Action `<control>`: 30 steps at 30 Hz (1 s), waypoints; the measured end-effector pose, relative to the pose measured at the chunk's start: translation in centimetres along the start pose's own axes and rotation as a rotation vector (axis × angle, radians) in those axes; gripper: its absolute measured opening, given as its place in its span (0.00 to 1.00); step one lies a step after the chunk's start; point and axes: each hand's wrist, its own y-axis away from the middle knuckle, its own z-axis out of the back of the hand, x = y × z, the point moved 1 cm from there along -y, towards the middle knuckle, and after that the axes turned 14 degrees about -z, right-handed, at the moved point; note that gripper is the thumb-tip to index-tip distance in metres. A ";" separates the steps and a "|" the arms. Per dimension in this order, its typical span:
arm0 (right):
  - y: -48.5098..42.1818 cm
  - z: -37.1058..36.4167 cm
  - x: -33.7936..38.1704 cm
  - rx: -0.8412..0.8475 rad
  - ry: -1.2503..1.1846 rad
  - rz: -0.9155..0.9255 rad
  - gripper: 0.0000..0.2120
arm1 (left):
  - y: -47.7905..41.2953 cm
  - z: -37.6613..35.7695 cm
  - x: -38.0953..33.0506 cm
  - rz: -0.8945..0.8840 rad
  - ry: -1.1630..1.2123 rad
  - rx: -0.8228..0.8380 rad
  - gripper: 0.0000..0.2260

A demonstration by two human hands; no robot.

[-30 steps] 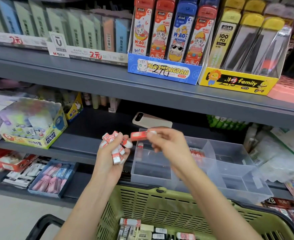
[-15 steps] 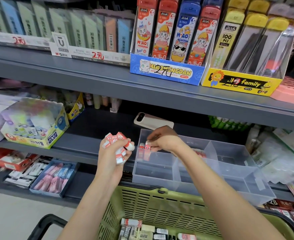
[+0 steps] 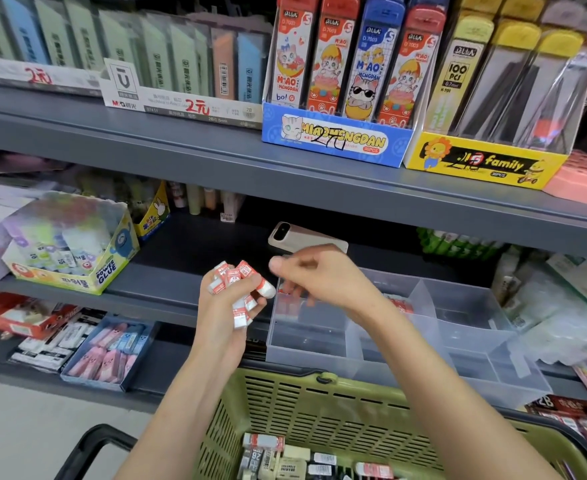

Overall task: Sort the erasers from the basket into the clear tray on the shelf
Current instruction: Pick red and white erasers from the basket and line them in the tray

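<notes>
Noted left hand [image 3: 228,306] clamped round a loose fistful of red-and-white erasers [image 3: 236,282], raised just left of the tray [image 3: 305,341], over the shelf [image 3: 167,292] edge and near the basket [image 3: 319,403] rim. Saw several poking out past the fingers at top and bottom, seemingly pinned only by their neighbours.

Noted right hand [image 3: 326,282] over the tray's back-left cell, just beside the fistful. Blurred; fingers loosely curled, nothing seen in them.

Logged a few placed erasers [image 3: 286,301] in that cell, and mixed stock [image 3: 285,455] lying in the basket bottom.

Judged step: going back to the fistful for the next piece.

Risks, as judged:
- Plucking one from the clump may loosen the rest. Would fall outside the tray wall, onto the shelf, basket or floor.
- May drag out two at once and land one in the wrong cell.
- If dropped into the basket, would mix back in with the other wrappers there.
- May clip the phone [image 3: 305,237] just behind the tray on a hasty reach.
</notes>
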 end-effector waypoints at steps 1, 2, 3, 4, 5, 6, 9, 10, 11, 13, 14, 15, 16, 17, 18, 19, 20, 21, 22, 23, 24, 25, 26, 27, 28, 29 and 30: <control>1.0 -0.3 0.2 0.025 0.076 0.017 0.15 | 0.0 0.0 -0.1 -0.005 0.004 0.004 0.21; 1.7 -0.7 0.1 0.008 0.164 0.026 0.15 | 0.1 0.0 -0.1 -0.009 0.000 0.009 0.23; 2.0 -1.0 0.0 -0.024 0.215 0.034 0.14 | 0.2 -0.1 -0.1 -0.011 -0.008 0.012 0.24; 2.2 -1.3 -0.2 -0.046 0.196 0.046 0.12 | 0.2 -0.1 -0.1 -0.010 -0.011 0.015 0.23; 2.3 -1.5 -0.3 -0.047 0.116 0.052 0.10 | 0.3 -0.1 -0.1 -0.007 -0.002 0.023 0.22; 2.3 -1.6 -0.4 -0.039 -0.015 0.049 0.07 | 0.3 -0.2 -0.1 -0.003 0.017 0.038 0.20; 1.9 -0.6 -0.5 -0.045 -0.458 -0.005 0.03 | 0.4 -0.1 0.0 0.033 0.071 0.068 0.15; 1.5 0.1 -0.6 -0.066 -0.581 -0.020 0.03 | 0.4 -0.1 0.0 0.054 0.087 0.064 0.14; 1.1 0.8 -0.6 -0.098 -0.680 -0.038 0.03 | 0.4 0.0 0.1 0.079 0.104 0.047 0.14; 0.3 2.4 -0.9 -0.223 -0.706 -0.060 0.05 | 0.3 0.0 0.2 0.138 0.146 -0.032 0.14; 0.0 3.2 -1.2 -0.312 -0.593 -0.060 0.06 | 0.3 0.0 0.2 0.167 0.172 -0.077 0.14; -0.3 3.9 -1.5 -0.379 -0.438 -0.057 0.08 | 0.2 0.0 0.3 0.191 0.195 -0.116 0.14; -0.4 4.3 -1.8 -0.405 -0.290 -0.056 0.10 | 0.2 0.0 0.3 0.209 0.213 -0.148 0.15; -0.5 4.6 -2.1 -0.391 -0.190 -0.063 0.12 | 0.1 0.1 0.3 0.222 0.222 -0.174 0.16; -0.7 4.8 -2.3 -0.356 -0.139 -0.071 0.11 | 0.0 0.1 0.3 0.233 0.221 -0.191 0.18; -1.0 4.9 -2.5 -0.317 -0.113 -0.079 0.08 | 0.0 0.1 0.3 0.242 0.210 -0.201 0.19; -1.3 5.0 -2.7 -0.281 -0.083 -0.088 0.07 | -0.1 0.1 0.3 0.247 0.190 -0.205 0.19; -1.7 4.9 -2.7 -0.249 -0.040 -0.096 0.08 | -0.2 0.1 0.3 0.248 0.161 -0.205 0.20; -2.0 4.8 -2.7 -0.209 0.016 -0.107 0.08 | -0.2 0.0 0.3 0.245 0.127 -0.204 0.22; -2.2 4.5 -2.7 -0.161 0.087 -0.120 0.07 | -0.2 0.0 0.3 0.237 0.091 -0.202 0.23; -2.4 4.0 -2.5 -0.111 0.166 -0.134 0.05 | -0.2 -0.1 0.3 0.225 0.060 -0.197 0.23; -2.5 3.5 -2.4 -0.070 0.238 -0.148 0.04 | -0.2 -0.1 0.4 0.212 0.034 -0.191 0.24; -2.8 3.0 -2.4 -0.040 0.287 -0.156 0.01 | -0.2 -0.2 0.4 0.201 0.014 -0.187 0.25; -3.1 2.5 -2.4 -0.029 0.302 -0.169 0.03 | -0.2 -0.2 0.4 0.195 0.003 -0.185 0.25; -3.5 2.1 -2.3 -0.025 0.299 -0.192 0.05 | -0.1 -0.1 0.4 0.191 0.004 -0.184 0.25; -4.1 1.7 -2.4 -0.023 0.310 -0.225 0.06 | -0.1 -0.1 0.5 0.190 0.013 -0.182 0.25; -4.7 1.3 -2.5 -0.030 0.376 -0.258 0.08 | -0.1 0.0 0.5 0.191 0.025 -0.178 0.25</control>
